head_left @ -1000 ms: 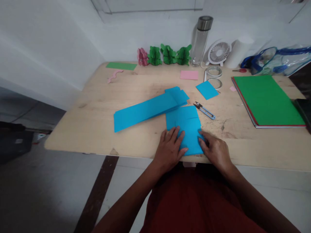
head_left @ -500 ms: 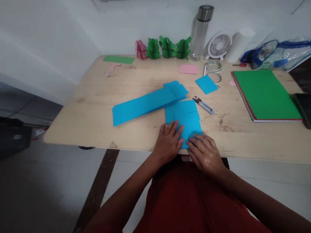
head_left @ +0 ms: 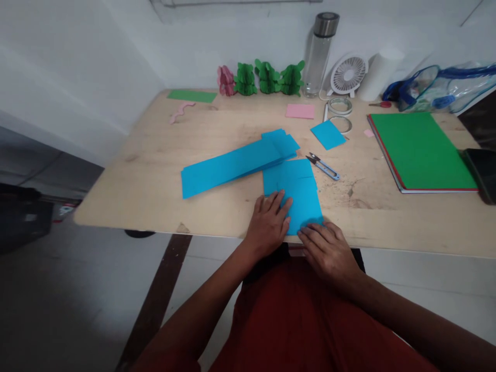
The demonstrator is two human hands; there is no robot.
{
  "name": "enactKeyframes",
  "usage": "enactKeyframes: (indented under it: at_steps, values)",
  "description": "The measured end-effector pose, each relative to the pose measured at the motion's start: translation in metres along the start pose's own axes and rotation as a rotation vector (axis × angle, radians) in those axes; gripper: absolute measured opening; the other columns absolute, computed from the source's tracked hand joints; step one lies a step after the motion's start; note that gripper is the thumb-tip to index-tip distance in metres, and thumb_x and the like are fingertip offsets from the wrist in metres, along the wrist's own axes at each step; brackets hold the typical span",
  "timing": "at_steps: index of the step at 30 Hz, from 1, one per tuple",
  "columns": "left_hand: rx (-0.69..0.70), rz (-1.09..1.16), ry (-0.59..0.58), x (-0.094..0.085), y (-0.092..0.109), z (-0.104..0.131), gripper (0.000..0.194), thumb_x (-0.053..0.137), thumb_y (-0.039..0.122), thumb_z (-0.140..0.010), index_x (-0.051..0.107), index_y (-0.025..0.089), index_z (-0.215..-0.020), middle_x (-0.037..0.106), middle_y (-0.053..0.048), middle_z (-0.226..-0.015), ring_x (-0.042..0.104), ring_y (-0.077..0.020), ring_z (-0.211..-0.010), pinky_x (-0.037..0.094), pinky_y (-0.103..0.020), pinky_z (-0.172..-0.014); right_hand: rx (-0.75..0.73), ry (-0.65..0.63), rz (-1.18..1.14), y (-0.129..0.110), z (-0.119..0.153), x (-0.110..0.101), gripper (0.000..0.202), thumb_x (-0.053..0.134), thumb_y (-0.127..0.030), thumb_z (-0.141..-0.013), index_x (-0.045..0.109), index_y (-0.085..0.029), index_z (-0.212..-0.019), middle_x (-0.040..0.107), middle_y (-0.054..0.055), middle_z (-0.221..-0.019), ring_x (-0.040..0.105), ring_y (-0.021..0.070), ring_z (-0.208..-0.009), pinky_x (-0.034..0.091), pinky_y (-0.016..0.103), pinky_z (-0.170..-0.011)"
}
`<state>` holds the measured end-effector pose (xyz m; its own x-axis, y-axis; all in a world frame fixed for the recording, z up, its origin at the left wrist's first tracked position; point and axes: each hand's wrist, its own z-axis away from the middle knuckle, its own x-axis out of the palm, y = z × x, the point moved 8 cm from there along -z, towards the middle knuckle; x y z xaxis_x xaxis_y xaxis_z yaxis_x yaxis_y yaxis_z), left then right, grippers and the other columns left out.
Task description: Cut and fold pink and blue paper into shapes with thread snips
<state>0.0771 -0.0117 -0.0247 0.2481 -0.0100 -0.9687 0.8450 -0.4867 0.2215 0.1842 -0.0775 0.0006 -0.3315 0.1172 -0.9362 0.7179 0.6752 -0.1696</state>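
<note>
While I monitor from the head view, both hands bear on the blue paper (head_left: 301, 199), which lies flat on the table (head_left: 387, 225) at its near edge. I have the left hand (head_left: 267, 227) on the left margin of the paper, fingers open and slightly spread, gripping nothing; this placement presumably stops the sheets from sliding. I have the right hand (head_left: 329, 252) at the lower right corner, fingers extended close together over the near edge, apparently to press or align it. Its thumb is hidden, so I cannot tell whether it pinches the paper.

The blue strips (head_left: 228, 166) lie slantwise beyond the left hand, their right end close to the upper edge of the paper, probably to leave the working area free. The snips (head_left: 324, 167) rest just beside the paper, blades pointing away from the right hand, likely for easy reach. The blue square (head_left: 328, 135) lies apart, beyond the snips.
</note>
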Motion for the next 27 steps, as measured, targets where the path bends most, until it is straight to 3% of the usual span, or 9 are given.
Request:
enactKeyframes:
  at_steps: [6,15,18,20,22,24,27]
  values:
    - [0.002,-0.008,0.011,0.0,0.001,0.002,0.045,0.035,0.029,-0.094,0.044,0.017,-0.136,0.036,-0.011,-0.148,0.032,-0.0292,-0.134,0.025,-0.051,-0.108,0.031,0.005,0.011,0.001,-0.002,-0.001,0.03,0.049,-0.021,-0.091,0.064,-0.013,-0.115,0.068,0.012,-0.113,0.057,0.0264,-0.11,0.039,0.049,-0.098]
    - [0.009,0.047,0.024,0.0,-0.002,0.0,0.044,0.037,0.027,-0.093,0.045,0.015,-0.134,0.038,-0.014,-0.146,0.032,-0.0309,-0.134,0.025,-0.054,-0.108,-0.07,-0.026,0.059,0.001,-0.007,0.012,0.034,0.048,-0.022,-0.091,0.061,-0.009,-0.121,0.063,0.012,-0.123,0.051,0.0291,-0.117,0.038,0.05,-0.1]
    - [0.013,0.176,0.111,-0.01,-0.001,0.007,0.044,0.035,0.026,-0.093,0.043,0.013,-0.134,0.042,-0.015,-0.143,0.035,-0.0291,-0.133,0.027,-0.051,-0.108,-0.077,-0.008,0.044,0.002,-0.005,0.012,0.036,0.049,-0.021,-0.09,0.06,-0.007,-0.121,0.063,0.013,-0.123,0.05,0.0301,-0.117,0.041,0.049,-0.098]
    - [-0.068,0.314,0.253,-0.022,-0.003,0.021,0.041,0.032,0.023,-0.094,0.044,0.014,-0.132,0.049,-0.014,-0.136,0.04,-0.0251,-0.129,0.031,-0.047,-0.107,-0.079,0.004,0.035,0.001,-0.005,0.012,0.036,0.051,-0.021,-0.09,0.06,-0.006,-0.121,0.064,0.013,-0.122,0.05,0.0303,-0.117,0.042,0.048,-0.098]
    - [-0.257,0.467,0.417,-0.031,-0.01,0.041,0.033,0.032,0.023,-0.095,0.048,0.018,-0.124,0.059,-0.01,-0.121,0.052,-0.0206,-0.117,0.039,-0.042,-0.101,-0.082,0.009,0.027,0.001,-0.005,0.012,0.036,0.051,-0.02,-0.089,0.06,-0.006,-0.121,0.063,0.014,-0.122,0.05,0.0303,-0.117,0.042,0.048,-0.097]
    - [-0.414,0.591,0.454,-0.027,-0.009,0.058,0.026,0.038,0.023,-0.094,0.051,0.02,-0.116,0.062,-0.007,-0.107,0.059,-0.0183,-0.102,0.046,-0.037,-0.092,-0.079,0.014,0.02,0.002,-0.005,0.012,0.036,0.051,-0.02,-0.09,0.06,-0.007,-0.121,0.063,0.014,-0.122,0.05,0.0302,-0.117,0.042,0.048,-0.096]
    - [-0.482,0.629,0.438,-0.019,0.003,0.066,0.026,0.046,0.021,-0.09,0.049,0.021,-0.116,0.062,-0.006,-0.101,0.059,-0.0196,-0.098,0.047,-0.04,-0.09,-0.066,0.021,0.012,0.003,-0.005,0.012,0.036,0.05,-0.021,-0.09,0.06,-0.009,-0.122,0.063,0.014,-0.122,0.051,0.0296,-0.116,0.042,0.049,-0.096]
